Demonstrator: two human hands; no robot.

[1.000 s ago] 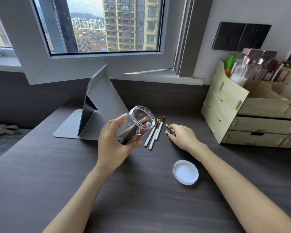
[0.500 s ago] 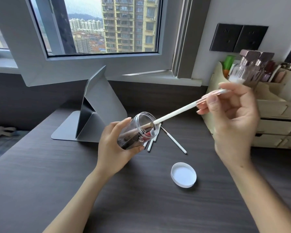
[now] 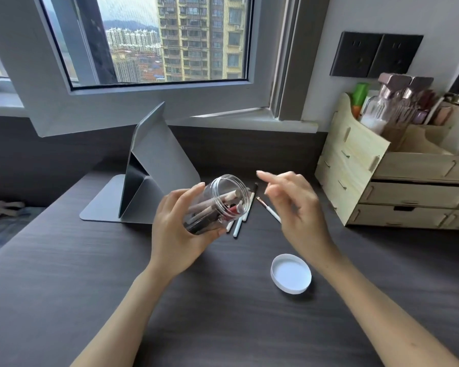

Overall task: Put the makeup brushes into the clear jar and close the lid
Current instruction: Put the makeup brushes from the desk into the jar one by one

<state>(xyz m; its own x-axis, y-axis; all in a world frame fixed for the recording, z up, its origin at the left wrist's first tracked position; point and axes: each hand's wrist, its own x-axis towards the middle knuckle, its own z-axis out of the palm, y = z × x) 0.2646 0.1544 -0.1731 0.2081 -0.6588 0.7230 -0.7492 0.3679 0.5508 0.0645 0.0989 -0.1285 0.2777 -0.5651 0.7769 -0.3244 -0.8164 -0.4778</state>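
Observation:
My left hand [image 3: 175, 234] grips the clear jar [image 3: 217, 205], tilted with its open mouth toward the upper right, above the dark desk [image 3: 90, 260]. Several makeup brushes lie inside it, handles toward the mouth. My right hand [image 3: 294, 205] hovers just right of the jar mouth, fingers apart and blurred, holding nothing. A few white-handled brushes [image 3: 238, 226] lie on the desk under the jar, and one more brush [image 3: 269, 210] lies partly hidden by my right hand. The white lid [image 3: 291, 277] lies upside down on the desk near my right forearm.
A grey folding stand [image 3: 149, 176] sits at the back left of the desk. A wooden drawer organiser [image 3: 382, 186] with bottles on top stands at the right. A window [image 3: 154, 41] and a sill run behind.
My right hand took a white-handled brush from the desk, slid it into the jar and let it go. It is now empty beside the jar mouth.

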